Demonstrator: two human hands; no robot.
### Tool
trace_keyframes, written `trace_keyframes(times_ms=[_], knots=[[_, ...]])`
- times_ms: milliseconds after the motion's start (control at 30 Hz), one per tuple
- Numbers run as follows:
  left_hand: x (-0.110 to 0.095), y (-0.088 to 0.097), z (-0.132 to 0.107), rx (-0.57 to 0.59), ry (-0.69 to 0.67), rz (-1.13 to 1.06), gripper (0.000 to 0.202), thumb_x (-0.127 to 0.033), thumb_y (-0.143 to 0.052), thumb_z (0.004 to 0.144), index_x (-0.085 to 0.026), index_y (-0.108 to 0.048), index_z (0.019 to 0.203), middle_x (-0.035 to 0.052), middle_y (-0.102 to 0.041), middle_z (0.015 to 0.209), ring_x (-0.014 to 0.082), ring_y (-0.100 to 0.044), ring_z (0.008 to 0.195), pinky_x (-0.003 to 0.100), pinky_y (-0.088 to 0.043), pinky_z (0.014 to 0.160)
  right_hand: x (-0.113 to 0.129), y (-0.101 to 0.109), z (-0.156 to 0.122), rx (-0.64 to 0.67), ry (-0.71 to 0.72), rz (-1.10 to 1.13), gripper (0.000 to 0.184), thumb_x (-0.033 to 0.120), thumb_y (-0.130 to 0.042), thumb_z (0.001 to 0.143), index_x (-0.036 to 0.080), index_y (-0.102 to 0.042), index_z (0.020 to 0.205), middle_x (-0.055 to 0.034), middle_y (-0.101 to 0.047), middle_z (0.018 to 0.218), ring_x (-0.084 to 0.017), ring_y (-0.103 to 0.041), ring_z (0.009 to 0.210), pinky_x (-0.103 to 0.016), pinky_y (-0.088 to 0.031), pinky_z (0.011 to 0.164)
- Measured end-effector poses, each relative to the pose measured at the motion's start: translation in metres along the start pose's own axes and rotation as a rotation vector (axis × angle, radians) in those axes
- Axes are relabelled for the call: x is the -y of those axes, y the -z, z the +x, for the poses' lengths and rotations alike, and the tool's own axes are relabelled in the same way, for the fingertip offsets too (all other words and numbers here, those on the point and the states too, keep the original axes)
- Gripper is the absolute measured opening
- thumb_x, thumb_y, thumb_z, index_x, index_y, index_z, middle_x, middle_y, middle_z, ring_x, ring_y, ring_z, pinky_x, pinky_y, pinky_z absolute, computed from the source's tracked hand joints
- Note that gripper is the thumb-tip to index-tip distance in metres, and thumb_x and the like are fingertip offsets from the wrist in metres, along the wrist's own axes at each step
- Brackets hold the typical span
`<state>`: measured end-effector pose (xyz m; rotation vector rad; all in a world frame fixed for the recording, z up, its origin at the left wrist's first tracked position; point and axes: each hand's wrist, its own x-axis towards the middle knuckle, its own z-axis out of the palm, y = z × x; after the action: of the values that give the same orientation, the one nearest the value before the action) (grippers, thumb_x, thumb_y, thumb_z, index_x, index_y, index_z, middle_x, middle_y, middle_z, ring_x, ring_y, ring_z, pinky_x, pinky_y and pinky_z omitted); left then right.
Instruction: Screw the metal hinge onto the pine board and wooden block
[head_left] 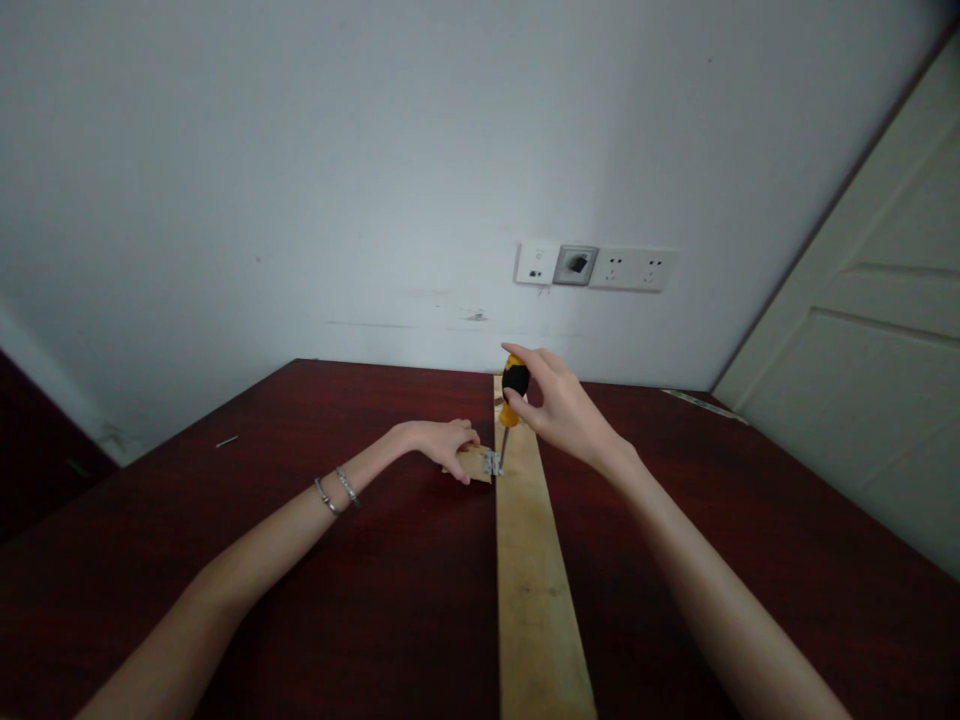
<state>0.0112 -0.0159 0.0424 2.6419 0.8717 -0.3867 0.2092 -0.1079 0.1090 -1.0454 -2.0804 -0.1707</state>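
Note:
A yellow and black screwdriver (515, 385) stands nearly upright in my right hand (562, 405), its fingers closed around the handle. The tip of its shaft meets a small metal hinge (495, 463). That hinge spans a short wooden piece (474, 464) on the left and a long wooden plank (531, 570) on the right. My left hand (446, 447) grips the short piece from its left side, thumb at the near edge and fingers at the far edge. Whether a screw sits under the screwdriver's tip is too small to tell.
A dark red table (360, 620) lies under everything, its back edge near a white wall (337, 180). Wall sockets (630, 268) are mounted above the table. A thin metal rod-like piece (226, 441) lies at the left. A pale door (877, 300) stands at the right.

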Motion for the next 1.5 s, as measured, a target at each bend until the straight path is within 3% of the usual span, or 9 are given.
trace_keyframes(times_ms=[233,433,633,733,867,1067,1167,1300,1500], knots=[[0.0,-0.001,0.0,-0.009,0.007,-0.019,0.076,-0.059,-0.066,0.06,-0.018,-0.052,0.122,0.0098,-0.046,0.117,0.0272,-0.048,0.102,0.034,-0.042,0.086,-0.004,-0.003,0.0,-0.091,-0.025,-0.105,0.039,0.036,-0.058,0.083,0.022,-0.056,0.12,-0.0125,-0.053,0.104,-0.027,-0.053,0.094,-0.044,-0.048,0.083],[-0.003,0.0,-0.002,0.003,-0.002,-0.016,0.076,-0.058,-0.065,0.061,-0.016,-0.051,0.122,0.0103,-0.047,0.115,0.0278,-0.047,0.103,0.035,-0.042,0.087,-0.001,0.001,0.001,-0.048,-0.016,0.009,0.044,0.019,-0.052,0.082,0.024,-0.049,0.126,-0.0089,-0.06,0.111,-0.026,-0.054,0.103,-0.045,-0.045,0.091],[-0.005,0.001,-0.002,0.001,0.023,-0.006,0.076,-0.056,-0.065,0.06,-0.016,-0.051,0.123,0.0103,-0.047,0.116,0.0279,-0.048,0.102,0.034,-0.042,0.085,0.003,-0.004,0.001,-0.069,-0.048,-0.099,0.036,0.037,-0.058,0.083,0.022,-0.057,0.117,-0.0118,-0.056,0.107,-0.026,-0.054,0.095,-0.041,-0.05,0.079],[-0.004,0.0,-0.001,-0.002,0.018,0.0,0.075,-0.056,-0.066,0.06,-0.017,-0.05,0.122,0.0095,-0.048,0.115,0.0271,-0.048,0.102,0.033,-0.042,0.084,0.002,-0.005,0.001,-0.078,-0.056,-0.017,0.037,0.03,-0.055,0.084,0.021,-0.053,0.121,-0.0105,-0.055,0.103,-0.022,-0.057,0.089,-0.038,-0.05,0.078],[-0.004,0.0,-0.001,0.003,0.02,0.011,0.078,-0.057,-0.065,0.061,-0.015,-0.049,0.125,0.0109,-0.047,0.117,0.027,-0.049,0.101,0.033,-0.043,0.084,0.004,-0.001,0.002,-0.056,-0.027,0.046,0.051,0.016,-0.053,0.077,0.02,-0.046,0.127,-0.0103,-0.058,0.111,-0.024,-0.056,0.102,-0.042,-0.046,0.091],[-0.006,0.001,-0.002,0.008,0.026,0.0,0.074,-0.056,-0.065,0.061,-0.016,-0.052,0.122,0.01,-0.048,0.116,0.0274,-0.049,0.102,0.034,-0.042,0.085,0.004,0.0,0.001,-0.018,-0.127,-0.109,0.044,0.04,-0.059,0.081,0.025,-0.054,0.122,-0.0101,-0.053,0.106,-0.023,-0.058,0.085,-0.041,-0.051,0.076],[-0.005,0.001,-0.001,0.0,0.024,-0.004,0.077,-0.056,-0.066,0.06,-0.016,-0.051,0.124,0.0103,-0.048,0.117,0.0272,-0.05,0.101,0.034,-0.043,0.085,0.002,0.0,0.001,-0.015,-0.123,-0.09,0.045,0.035,-0.056,0.084,0.023,-0.051,0.127,-0.0092,-0.054,0.101,-0.022,-0.058,0.082,-0.04,-0.05,0.077],[-0.005,0.0,-0.002,-0.001,0.01,-0.001,0.077,-0.056,-0.066,0.061,-0.015,-0.05,0.124,0.0108,-0.048,0.115,0.027,-0.05,0.1,0.034,-0.043,0.085,0.004,0.001,0.001,0.0,-0.063,-0.035,0.05,0.024,-0.054,0.082,0.019,-0.044,0.131,-0.0103,-0.057,0.107,-0.024,-0.056,0.097,-0.039,-0.048,0.084],[-0.004,-0.001,-0.001,-0.012,0.02,-0.005,0.075,-0.057,-0.065,0.061,-0.015,-0.052,0.122,0.0105,-0.048,0.115,0.0268,-0.05,0.1,0.033,-0.043,0.084,0.001,-0.001,0.0,0.004,-0.101,-0.132,0.049,0.045,-0.059,0.082,0.026,-0.053,0.126,-0.0079,-0.054,0.098,-0.019,-0.056,0.074,-0.036,-0.05,0.071]])
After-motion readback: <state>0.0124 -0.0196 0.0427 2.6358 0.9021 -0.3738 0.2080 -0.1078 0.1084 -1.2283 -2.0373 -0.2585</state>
